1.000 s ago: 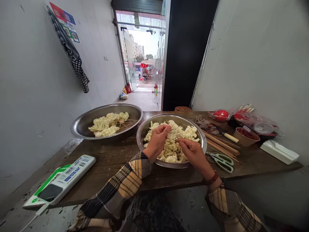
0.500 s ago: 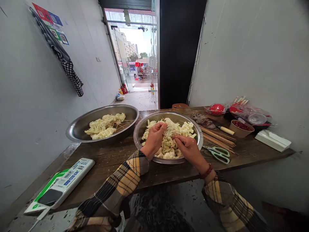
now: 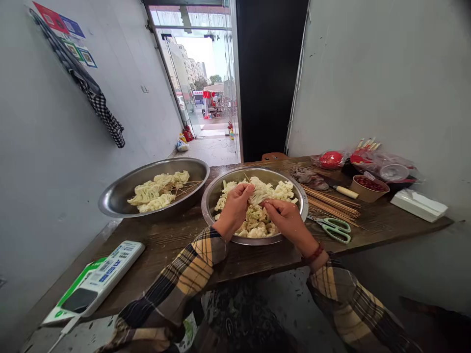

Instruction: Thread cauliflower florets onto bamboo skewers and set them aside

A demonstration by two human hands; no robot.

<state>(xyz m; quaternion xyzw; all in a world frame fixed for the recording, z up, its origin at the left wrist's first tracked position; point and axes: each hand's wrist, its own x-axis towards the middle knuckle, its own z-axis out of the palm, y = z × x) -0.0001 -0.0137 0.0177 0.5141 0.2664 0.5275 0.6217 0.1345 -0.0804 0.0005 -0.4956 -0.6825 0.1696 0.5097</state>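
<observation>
Over a round steel basin (image 3: 206, 206) heaped with cauliflower pieces (image 3: 257, 226), my two hands are close together. My left hand (image 3: 234, 203) is closed, with thumb and fingers pinching a pale cauliflower floret (image 3: 261, 191). My right hand (image 3: 285, 218) is also closed, its thumb and forefinger pinched at the floret's near right side on a thin bamboo skewer, mostly hidden by the fingers and floret. A thin stick end (image 3: 246, 176) shows just beyond my left fingertips.
A second steel basin (image 3: 114, 200) at left holds skewered cauliflower (image 3: 154, 191). To the right lie bamboo skewers (image 3: 331, 203), green-handled scissors (image 3: 334, 229), a knife (image 3: 346, 191), a tub of red food (image 3: 369, 189) and a white box (image 3: 418, 205). A white device (image 3: 106, 274) lies front left.
My right fingertips have moved slightly up and left, closer to my left hand and against the floret. My left hand keeps its pinch. The whole view has shifted a little.
</observation>
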